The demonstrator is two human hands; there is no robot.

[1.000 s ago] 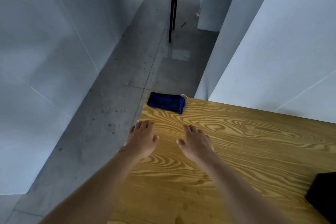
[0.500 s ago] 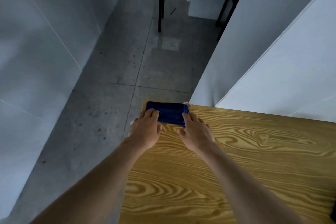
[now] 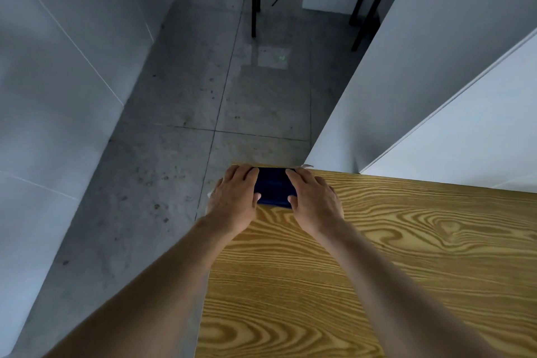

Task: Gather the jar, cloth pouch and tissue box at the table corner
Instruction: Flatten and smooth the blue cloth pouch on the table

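Blue cloth is showing between our hands: the pouch [image 3: 273, 187] is lying flat at the far left corner of the wooden table [image 3: 406, 256], right at its edge. We are laying our left hand [image 3: 232, 197] palm down over the pouch's left end, fingers spread and reaching to the far rim. We are resting our right hand [image 3: 312, 197] on its right end the same way, thumb touching the near edge. Both hands are pressing flat rather than closing around it. Below the table, grey floor [image 3: 174, 154] is running between white walls [image 3: 58, 67].
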